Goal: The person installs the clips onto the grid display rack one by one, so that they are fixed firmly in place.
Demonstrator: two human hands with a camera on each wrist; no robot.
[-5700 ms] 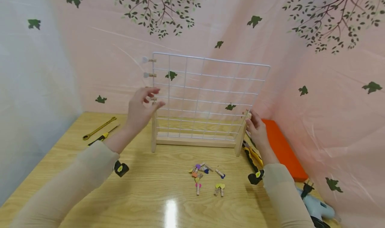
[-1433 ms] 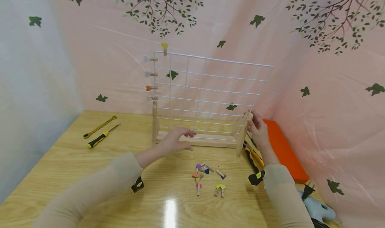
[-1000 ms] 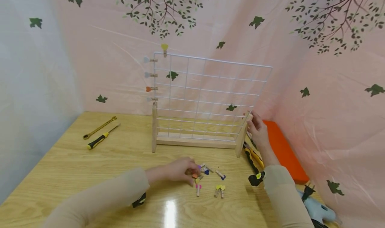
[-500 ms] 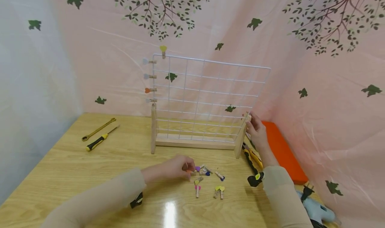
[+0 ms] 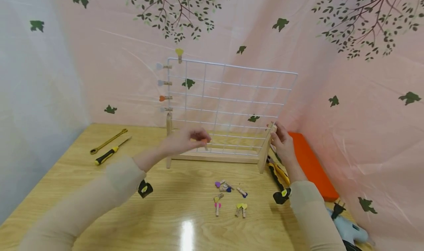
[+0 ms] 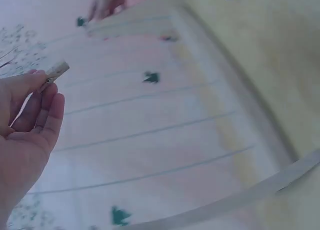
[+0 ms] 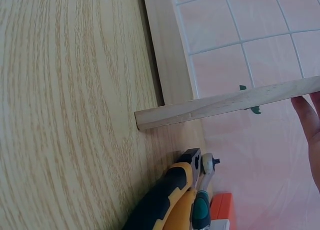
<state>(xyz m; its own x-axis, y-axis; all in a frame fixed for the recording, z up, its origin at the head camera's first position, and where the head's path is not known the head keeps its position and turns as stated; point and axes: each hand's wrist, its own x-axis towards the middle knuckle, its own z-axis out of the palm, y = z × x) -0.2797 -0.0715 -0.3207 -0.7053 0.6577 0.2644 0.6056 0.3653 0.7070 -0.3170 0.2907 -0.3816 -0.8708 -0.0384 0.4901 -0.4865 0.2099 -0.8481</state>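
Note:
A white wire grid (image 5: 228, 92) stands in a wooden stand (image 5: 215, 157) on the table. My left hand (image 5: 179, 140) is raised in front of the grid's lower left part, pinching a small clothespin (image 6: 58, 70) with an orange heart between thumb and fingers. My right hand (image 5: 285, 142) holds the top of the stand's right upright (image 7: 220, 103). Several heart clothespins are clipped along the grid's left edge, among them an orange one (image 5: 162, 98), and a yellow one (image 5: 179, 53) sits on the top wire. More loose clothespins (image 5: 217, 209) lie on the table before the stand.
At the left lie a wrench (image 5: 108, 142) and a yellow-black screwdriver (image 5: 110, 153). Beside the right upright are yellow-black pliers (image 5: 278, 172) and a ratchet tool (image 7: 202, 202). An orange box (image 5: 311, 166) and a pale blue power tool (image 5: 351, 225) stand farther right.
An orange and a yellow clothespin were added to the grid. My left hand then went down to the pile, took an orange-heart clothespin and rose toward the grid. My right hand stays put.

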